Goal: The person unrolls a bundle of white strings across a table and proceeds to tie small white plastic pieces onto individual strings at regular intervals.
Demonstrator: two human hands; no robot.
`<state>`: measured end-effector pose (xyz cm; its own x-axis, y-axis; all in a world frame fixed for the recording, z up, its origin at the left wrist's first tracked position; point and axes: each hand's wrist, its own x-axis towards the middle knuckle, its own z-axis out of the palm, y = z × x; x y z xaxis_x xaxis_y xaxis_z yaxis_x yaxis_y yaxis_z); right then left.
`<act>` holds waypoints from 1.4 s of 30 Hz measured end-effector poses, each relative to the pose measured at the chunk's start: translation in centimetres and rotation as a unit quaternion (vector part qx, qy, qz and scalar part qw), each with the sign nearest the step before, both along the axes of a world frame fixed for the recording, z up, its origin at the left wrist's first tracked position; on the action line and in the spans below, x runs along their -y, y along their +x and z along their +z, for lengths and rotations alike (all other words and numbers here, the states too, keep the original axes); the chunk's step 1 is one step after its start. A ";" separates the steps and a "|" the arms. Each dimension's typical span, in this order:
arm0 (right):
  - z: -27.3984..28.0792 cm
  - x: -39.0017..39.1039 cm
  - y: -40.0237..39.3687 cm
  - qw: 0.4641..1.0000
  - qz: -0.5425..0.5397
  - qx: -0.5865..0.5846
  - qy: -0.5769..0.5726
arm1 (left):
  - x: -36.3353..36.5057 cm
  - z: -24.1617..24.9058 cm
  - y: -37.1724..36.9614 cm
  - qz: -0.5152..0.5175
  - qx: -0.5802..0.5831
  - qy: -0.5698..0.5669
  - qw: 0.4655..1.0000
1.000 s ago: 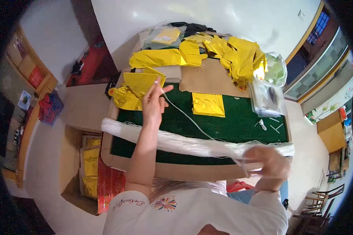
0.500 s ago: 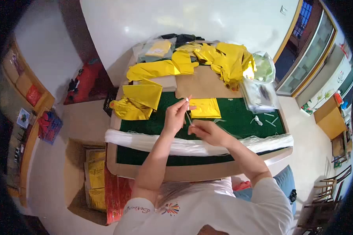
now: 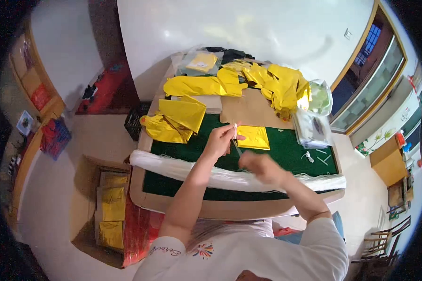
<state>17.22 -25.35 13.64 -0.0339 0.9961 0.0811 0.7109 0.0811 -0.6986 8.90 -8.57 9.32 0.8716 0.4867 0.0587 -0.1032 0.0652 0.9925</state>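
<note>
Right hand (image 3: 262, 167), grip unclear, has neared the left hand (image 3: 222, 142), clamped on white cord (image 3: 235, 130)

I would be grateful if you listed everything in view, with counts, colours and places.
table: one, green top, tan rim, centre
strand bundle: one, white, across table's near side
flat packet: one, gold, mid-table
foil pieces: several, gold, table's far side and left
cardboard sheet: one, brown, behind flat packet
plastic bags: several, clear, table's right and far left
short strips: a few, white, table's right
floor box: one, brown, left, holding gold packets
crate: one, black, left of table
chairs: count unclear, brown, lower right
thin strand: one, pale, between hands
left hand: one, bare, pinching thin strand
right hand: one, bare, blurred, grip unclear
</note>
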 end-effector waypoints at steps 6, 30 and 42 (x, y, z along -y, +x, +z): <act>-2.9 -4.8 7.3 0.913 -0.165 -0.326 0.180 | 1.4 -0.9 0.5 -0.135 -0.008 0.037 0.990; -3.1 -1.5 2.7 0.955 -0.047 0.213 0.203 | 1.7 -1.1 0.9 -0.116 0.116 -0.050 0.985; 0.0 -0.5 3.0 0.970 -0.197 0.007 0.139 | 2.6 -1.3 1.2 -0.113 -0.012 0.049 0.992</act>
